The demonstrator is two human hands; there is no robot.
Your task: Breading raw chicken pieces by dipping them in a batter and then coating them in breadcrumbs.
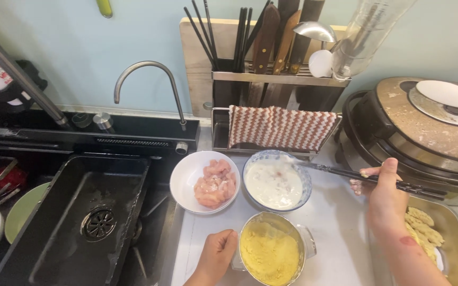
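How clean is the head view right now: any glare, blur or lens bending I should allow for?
Head view: even, soft light; the batter bowl and the crumb bowl by the left hand look sharp. Mild glare on the metal ladle. The black sink is dark with little detail. The chopsticks in the right hand look slightly smeared. Wide-angle bending shows at the frame edges.

Three bowls (204,182), one chopstick pair (367,177), two hands (385,198)

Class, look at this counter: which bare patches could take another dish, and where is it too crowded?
Bare counter lies between the metal bowl of yellow crumbs and the tray of coated pieces, below the right hand. The sink basin is also open. The white bowl of raw meat and the batter bowl crowd together.
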